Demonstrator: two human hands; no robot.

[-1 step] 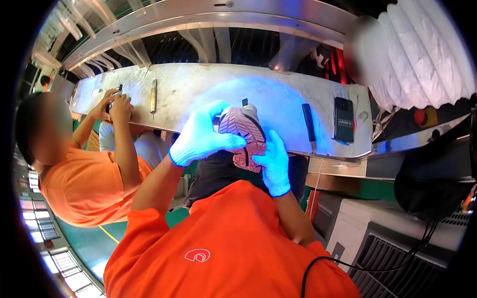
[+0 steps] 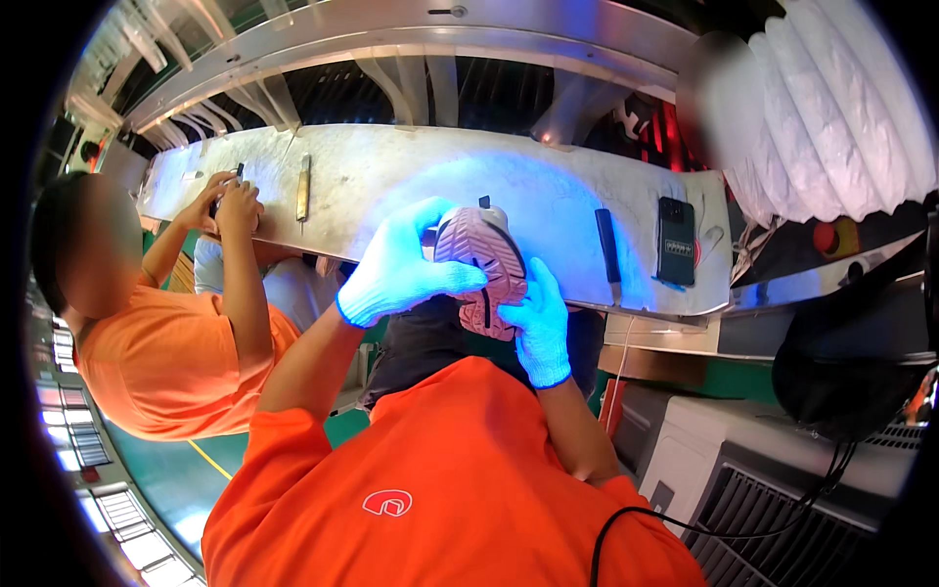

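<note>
A shoe (image 2: 497,256) with a pinkish, grooved sole is held in front of my chest at the bench's near edge, its sole turned toward me. My left hand (image 2: 396,266), in a white knit glove lit blue, is closed around its left side, thumb lying across the sole. On the opposite side, my right hand (image 2: 541,328), gloved alike, grips the lower right edge with thumb and fingers. A small black tab (image 2: 484,202) shows at the shoe's far end. The upper is mostly hidden behind the sole.
On the pale bench (image 2: 377,161) lie a dark-handled tool (image 2: 606,245), a black phone (image 2: 676,242) and a slim tan-handled tool (image 2: 304,189). A co-worker's hands (image 2: 233,205) hold a small dark item at left. A white corrugated duct (image 2: 822,117) hangs far right, above a grey vented machine (image 2: 743,470).
</note>
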